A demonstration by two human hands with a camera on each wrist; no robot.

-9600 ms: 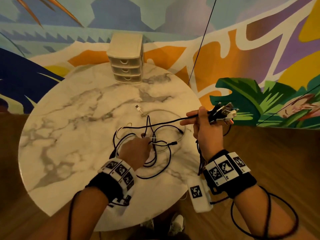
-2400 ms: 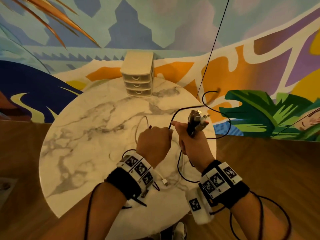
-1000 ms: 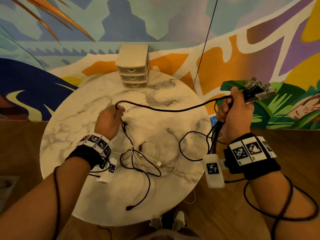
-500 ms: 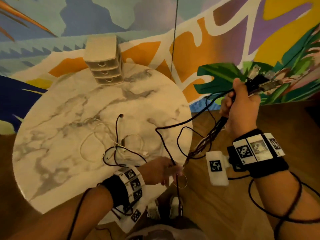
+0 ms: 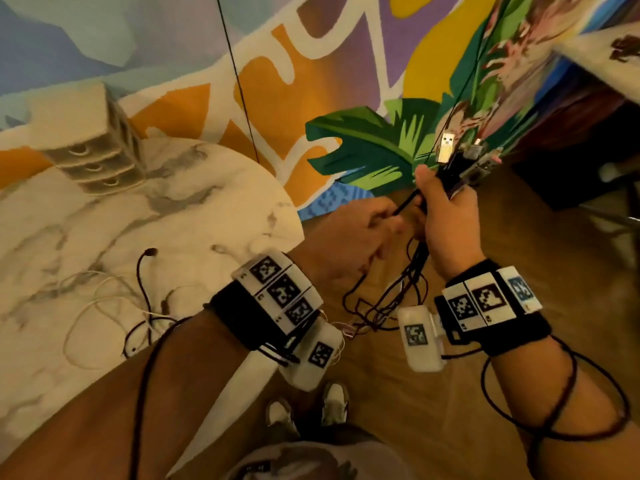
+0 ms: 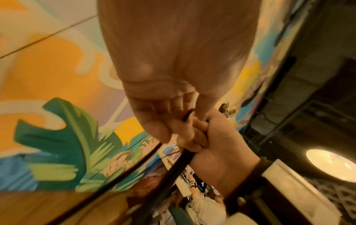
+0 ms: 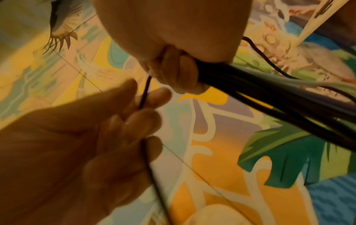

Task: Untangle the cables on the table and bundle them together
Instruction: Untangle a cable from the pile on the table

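My right hand (image 5: 437,202) is raised off the table's right side and grips a bundle of black cables (image 7: 269,94). Their USB plugs (image 5: 450,150) stick up above the fist, and the loose ends (image 5: 381,306) dangle in a tangle below it. Just left of it, my left hand (image 5: 388,221) pinches one thin black cable (image 7: 143,97) that runs up into the right fist. In the left wrist view the curled fingers (image 6: 169,121) close round that cable. A white cable (image 5: 93,306) and another black cable (image 5: 140,271) still lie looped on the marble table (image 5: 207,216).
A small beige drawer unit (image 5: 90,143) stands at the table's far side. A painted mural wall is behind, with a thin dark line (image 5: 239,81) hanging in front of it. Wooden floor and my shoes (image 5: 332,400) lie below the hands.
My left hand has risen from the table's near edge up to the right fist, sliding along the black cable. The right hand keeps its grip on the bundle. The view has swung right.
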